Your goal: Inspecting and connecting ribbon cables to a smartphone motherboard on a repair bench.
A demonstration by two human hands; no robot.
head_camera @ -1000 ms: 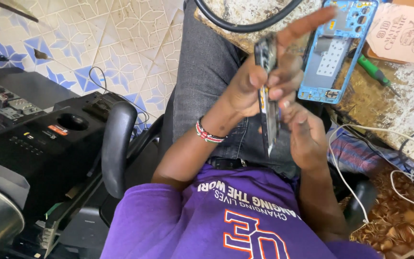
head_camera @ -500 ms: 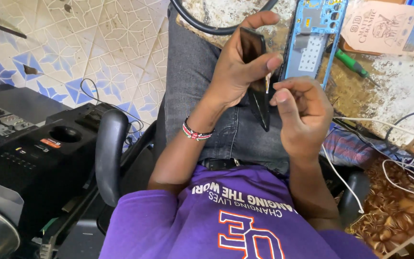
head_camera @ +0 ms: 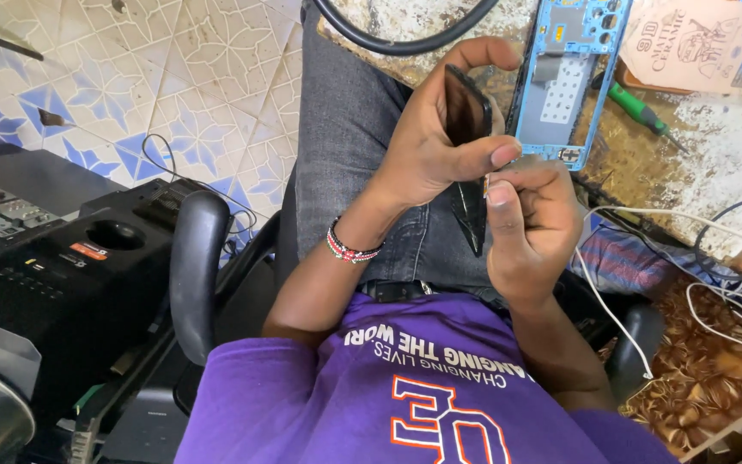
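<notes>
- Left hand [head_camera: 435, 142] clasping a dark phone panel [head_camera: 467, 116] edge-on, thumb pressed across its lower part, index finger hooked over the top
- Right hand [head_camera: 530, 228] pinched shut at thumb and forefinger on a small pale sliver [head_camera: 485, 182] against the panel's edge; whether pick or tool cannot be told
- Panel held above the lap, just short of the worktop's near edge, its narrow dark lower end pointing down between the hands
- Compared with half a second ago: hands drawn closer together, right fingertips now touching the left thumb, sliver brought up tight to the panel; seemingly work at the seam getting finer
- Light blue phone frame [head_camera: 564, 77] lying on the worktop near its front edge, green screwdriver [head_camera: 637, 107] just right of it, black cable [head_camera: 405, 43] looped to its left
- Black machine [head_camera: 62, 275] beside the chair armrest [head_camera: 195, 275]
</notes>
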